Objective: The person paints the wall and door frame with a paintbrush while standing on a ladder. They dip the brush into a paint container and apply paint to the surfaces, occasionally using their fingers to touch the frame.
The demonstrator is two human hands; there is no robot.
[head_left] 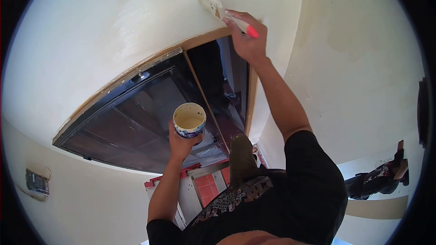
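Note:
My right hand (247, 36) is closed around the handle of a paintbrush (212, 5), whose pale, paint-covered bristles rest against the cream wall (163, 7) above the door frame. The red end of the handle shows beside my fingers. Lower down, my left hand (182, 143) grips a paint cup (189, 119) from below and the side. The cup is upright, has blue and dark smears on its outside, and holds some cream paint. Behind it is a dark door (131, 118) with a wooden frame (200, 40).
Under me is a ladder (188, 197) with red parts, above a red tiled floor (205, 188). Another person (381, 177) in dark clothes is at the far right. An electrical box (37, 183) with loose wires sits in the left wall.

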